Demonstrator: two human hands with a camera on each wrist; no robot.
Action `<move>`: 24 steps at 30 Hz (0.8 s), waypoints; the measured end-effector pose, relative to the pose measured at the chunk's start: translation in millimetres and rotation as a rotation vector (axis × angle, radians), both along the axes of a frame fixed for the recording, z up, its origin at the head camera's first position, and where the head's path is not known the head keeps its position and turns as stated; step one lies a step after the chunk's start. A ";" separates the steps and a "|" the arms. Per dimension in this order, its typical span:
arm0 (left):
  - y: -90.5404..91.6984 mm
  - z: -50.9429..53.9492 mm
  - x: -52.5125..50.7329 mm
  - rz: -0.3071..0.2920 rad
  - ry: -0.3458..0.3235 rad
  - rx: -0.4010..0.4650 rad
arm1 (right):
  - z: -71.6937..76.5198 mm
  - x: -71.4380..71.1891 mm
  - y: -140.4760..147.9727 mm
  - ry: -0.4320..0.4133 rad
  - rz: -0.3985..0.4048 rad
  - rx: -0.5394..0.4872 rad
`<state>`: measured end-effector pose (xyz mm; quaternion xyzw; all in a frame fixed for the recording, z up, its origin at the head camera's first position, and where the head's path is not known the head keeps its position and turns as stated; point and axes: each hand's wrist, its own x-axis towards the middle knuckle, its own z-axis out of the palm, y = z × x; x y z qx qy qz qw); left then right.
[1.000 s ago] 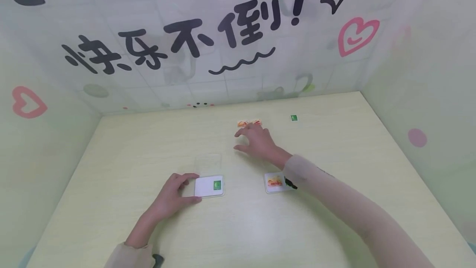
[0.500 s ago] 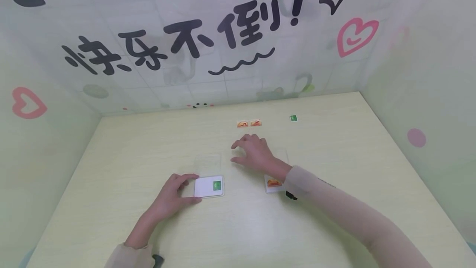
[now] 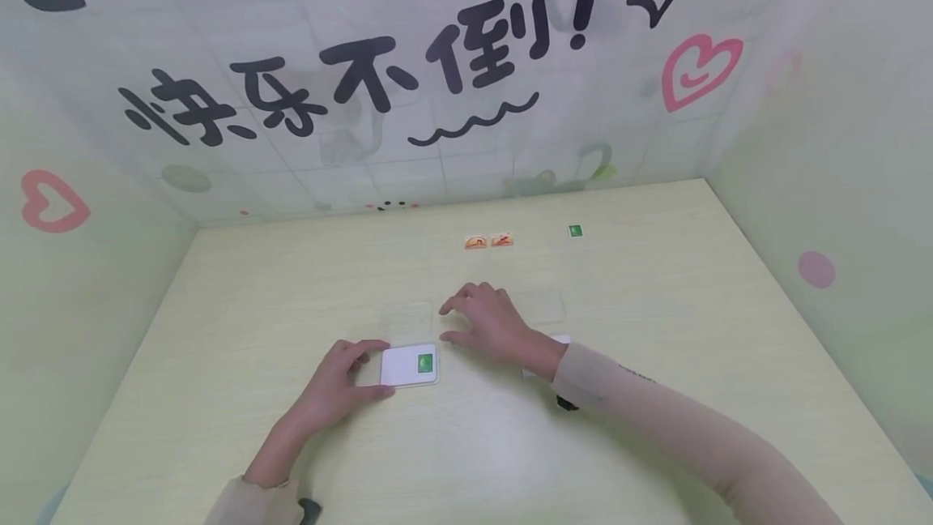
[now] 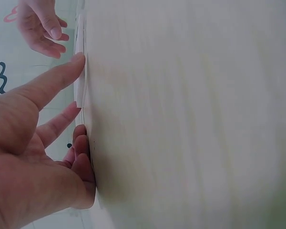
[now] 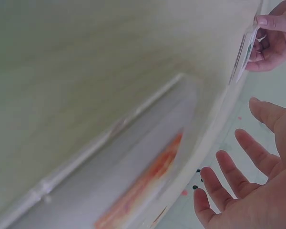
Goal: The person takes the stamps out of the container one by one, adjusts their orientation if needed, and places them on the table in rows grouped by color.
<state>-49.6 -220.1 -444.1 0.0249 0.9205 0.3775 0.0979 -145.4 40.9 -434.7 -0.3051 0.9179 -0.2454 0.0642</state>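
A white card in a clear case, with a green square sticker at its right side, lies on the table. My left hand grips its left end between thumb and forefinger. Just up and right of that case, my right hand hovers with fingers spread and nothing between them; in the right wrist view the hand is likewise empty. Under the right forearm lies a second cased card, mostly hidden in the head view; its orange picture shows in the right wrist view.
Two orange stickers lie side by side at the back of the table, with a green sticker farther right. Clear flat covers lie behind both cards. Printed curtain-like walls stand at the back and both sides.
My right hand has moved from beside the orange stickers toward me and slightly left, closer to the left card. The forearm now covers more of the right card. My left hand keeps its grip.
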 end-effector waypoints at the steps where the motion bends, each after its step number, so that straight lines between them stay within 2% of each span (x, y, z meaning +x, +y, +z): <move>1: -0.1 0.0 0.2 -0.001 0.001 0.000 | -0.4 1.8 -0.4 -0.001 0.004 -0.004; 15: -3.4 -0.9 0.4 -0.035 0.027 0.015 | -2.4 23.8 -9.4 -0.032 0.057 0.003; 24: -3.7 -1.2 0.6 -0.040 0.024 0.026 | -9.0 27.8 -13.4 -0.023 0.072 0.035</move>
